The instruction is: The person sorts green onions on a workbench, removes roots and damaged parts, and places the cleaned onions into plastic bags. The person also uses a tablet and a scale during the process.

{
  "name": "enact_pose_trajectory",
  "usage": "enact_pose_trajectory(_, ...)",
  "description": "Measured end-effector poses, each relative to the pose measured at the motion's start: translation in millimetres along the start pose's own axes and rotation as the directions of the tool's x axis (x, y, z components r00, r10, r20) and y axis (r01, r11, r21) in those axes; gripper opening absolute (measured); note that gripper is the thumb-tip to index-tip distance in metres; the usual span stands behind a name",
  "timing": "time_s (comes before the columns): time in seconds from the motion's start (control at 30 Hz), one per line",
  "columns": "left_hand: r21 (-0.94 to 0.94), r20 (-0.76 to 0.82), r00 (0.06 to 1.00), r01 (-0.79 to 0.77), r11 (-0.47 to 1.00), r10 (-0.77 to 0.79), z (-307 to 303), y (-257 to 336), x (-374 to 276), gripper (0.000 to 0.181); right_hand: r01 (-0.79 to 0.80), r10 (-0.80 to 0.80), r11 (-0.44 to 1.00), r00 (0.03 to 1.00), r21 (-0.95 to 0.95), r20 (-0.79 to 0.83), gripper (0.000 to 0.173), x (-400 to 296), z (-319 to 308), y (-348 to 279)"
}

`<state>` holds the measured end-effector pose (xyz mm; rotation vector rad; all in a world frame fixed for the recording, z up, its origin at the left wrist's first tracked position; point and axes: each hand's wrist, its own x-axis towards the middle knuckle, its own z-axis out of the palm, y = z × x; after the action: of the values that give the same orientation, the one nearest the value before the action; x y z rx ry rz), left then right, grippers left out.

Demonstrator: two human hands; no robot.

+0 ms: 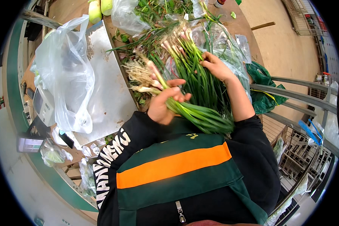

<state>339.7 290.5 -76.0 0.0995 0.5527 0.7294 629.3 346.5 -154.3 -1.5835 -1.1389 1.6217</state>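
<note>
My left hand (pixel 165 103) grips a bundle of scallions (pixel 195 111) in front of my chest. Their pale, pinkish bulbs and tangled roots point up and left, while the green leaves trail down to the right. Farther up, my right hand (pixel 217 66) has its fingers around stalks at the right side of a larger scallion pile (pixel 190 67). The bulbs of this pile face away from me. Clear plastic sheeting (pixel 240 67) lies beside and partly under it. Part of the right hand's fingers is hidden among the leaves.
Left of the trimmings (pixel 124 38) is a metal tray (pixel 107 84) with a clear plastic bag (pixel 66 76) over it. A weighing scale (pixel 42 104) stands beyond. Metal rails (pixel 299 91) and a green bag (pixel 264 87) are on the right. Pale green gourds (pixel 95 12) lie at the far edge.
</note>
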Motion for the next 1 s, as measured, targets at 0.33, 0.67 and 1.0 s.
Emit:
enact_pose_trajectory(0.33, 0.081, -0.212, 0.975, -0.057, 0.995, 0.073, -34.0, -23.7, 32.9, 0.042, 0.001, -0.183, 0.785, 0.955, -0.619, -0.232, 0.025, -42.2, 26.7, -15.0)
enact_pose_trajectory(0.67, 0.154, -0.176, 0.978, -0.089, 0.984, 0.116, -41.5, -17.9, 33.1, 0.025, 0.219, -0.452, 0.709, 0.871, -0.67, -0.193, 0.021, -34.1, 52.3, -16.4)
enact_pose_trajectory(1.0, 0.219, -0.215, 0.957, -0.15, 0.964, 0.197, -30.6, -8.4, 23.8, 0.033, 0.2, -0.222, 0.848, 0.975, -0.491, 0.015, 0.022, 28.8, 28.4, -11.1)
